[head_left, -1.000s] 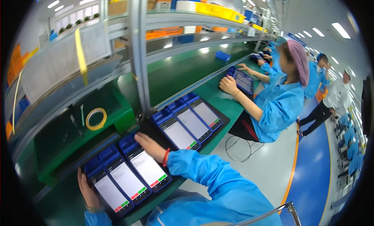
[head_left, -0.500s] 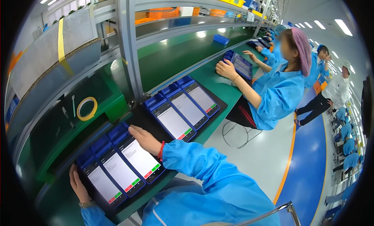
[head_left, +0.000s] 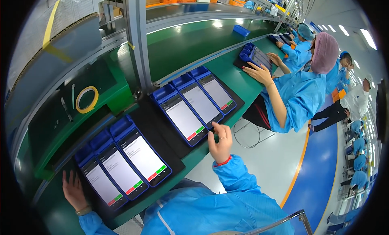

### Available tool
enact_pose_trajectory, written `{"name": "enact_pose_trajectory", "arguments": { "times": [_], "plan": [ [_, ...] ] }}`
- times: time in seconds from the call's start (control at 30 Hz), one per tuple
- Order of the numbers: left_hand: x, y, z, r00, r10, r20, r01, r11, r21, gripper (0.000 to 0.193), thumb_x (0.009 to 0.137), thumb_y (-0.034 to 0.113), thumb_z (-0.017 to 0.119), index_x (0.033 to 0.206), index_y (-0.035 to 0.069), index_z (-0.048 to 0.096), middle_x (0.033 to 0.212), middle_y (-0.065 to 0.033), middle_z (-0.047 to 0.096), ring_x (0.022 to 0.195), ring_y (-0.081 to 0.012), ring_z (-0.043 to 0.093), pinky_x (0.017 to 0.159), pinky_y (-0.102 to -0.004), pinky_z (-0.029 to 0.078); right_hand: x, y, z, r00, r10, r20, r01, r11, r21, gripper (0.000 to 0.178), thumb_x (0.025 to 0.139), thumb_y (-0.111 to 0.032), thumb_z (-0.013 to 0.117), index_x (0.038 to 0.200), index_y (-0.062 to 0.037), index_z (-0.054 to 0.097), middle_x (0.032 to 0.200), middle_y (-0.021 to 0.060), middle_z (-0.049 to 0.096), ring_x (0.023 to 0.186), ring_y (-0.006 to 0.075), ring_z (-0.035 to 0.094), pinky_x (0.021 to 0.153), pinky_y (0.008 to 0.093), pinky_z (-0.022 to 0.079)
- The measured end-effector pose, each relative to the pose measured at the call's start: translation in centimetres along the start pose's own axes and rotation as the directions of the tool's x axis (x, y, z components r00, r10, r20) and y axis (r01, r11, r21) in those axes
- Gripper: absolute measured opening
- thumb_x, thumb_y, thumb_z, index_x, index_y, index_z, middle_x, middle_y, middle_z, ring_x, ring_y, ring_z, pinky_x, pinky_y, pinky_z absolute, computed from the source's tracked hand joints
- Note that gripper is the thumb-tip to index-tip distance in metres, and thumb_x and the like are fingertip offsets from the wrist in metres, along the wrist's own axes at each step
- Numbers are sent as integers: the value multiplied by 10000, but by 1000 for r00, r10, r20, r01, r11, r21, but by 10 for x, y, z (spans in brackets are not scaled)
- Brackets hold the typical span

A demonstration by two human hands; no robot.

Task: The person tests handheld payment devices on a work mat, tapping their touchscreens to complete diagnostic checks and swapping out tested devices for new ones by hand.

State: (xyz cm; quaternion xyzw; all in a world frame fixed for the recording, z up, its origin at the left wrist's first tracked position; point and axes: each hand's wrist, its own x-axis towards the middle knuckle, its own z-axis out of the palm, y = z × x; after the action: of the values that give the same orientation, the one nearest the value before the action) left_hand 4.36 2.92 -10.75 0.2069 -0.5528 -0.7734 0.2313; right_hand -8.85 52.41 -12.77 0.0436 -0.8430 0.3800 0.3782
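Note:
Three blue-cased handheld terminals with lit white screens lie side by side in front of me, the nearest terminal (head_left: 144,156) being the rightmost of them. Left of this row, my left hand (head_left: 75,190) is open, its fingers spread just off the casing of the outer terminal (head_left: 101,184). A second row of three lies farther right. My right hand (head_left: 221,143) is at the lower end of its middle terminal (head_left: 198,103), fingers loosely bent and apart, holding nothing. Whether a fingertip touches the casing, I cannot tell. Red and green buttons show at the bottom of the screens.
Both rows rest on black mats (head_left: 174,154) on the green bench. A yellow tape roll (head_left: 87,100) and small tools lie on a raised green surface at left. A metal post (head_left: 137,44) rises behind the terminals. A co-worker (head_left: 300,89) handles terminals to the right.
My right hand has left the near row's right terminal and moved right to the second row. My left hand has come away from the outer terminal's side, fingers spreading.

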Motion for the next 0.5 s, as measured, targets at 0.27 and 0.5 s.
{"name": "enact_pose_trajectory", "arguments": {
  "times": [0.27,0.5],
  "plan": [
    [-2,-15,-10,989,-14,150,2,996,84,620,887,448,404,1366,64,316,1397,-132,330,1198,-253,386,1012,-360,283,2,12,-4,993,-20,119,34,992,-123,341,730,-67,664,1063,-30,603,860,108,514,756,224,530,638,309,448],
    [-6,-19,-9,990,68,126,-95,972,217,576,892,404,406,1345,52,352,1421,-94,307,1274,-260,302,1062,-359,209,-11,-5,-3,998,40,48,-43,997,65,359,735,-42,618,1091,-13,577,925,139,500,755,249,518,671,317,444]
  ]
}}
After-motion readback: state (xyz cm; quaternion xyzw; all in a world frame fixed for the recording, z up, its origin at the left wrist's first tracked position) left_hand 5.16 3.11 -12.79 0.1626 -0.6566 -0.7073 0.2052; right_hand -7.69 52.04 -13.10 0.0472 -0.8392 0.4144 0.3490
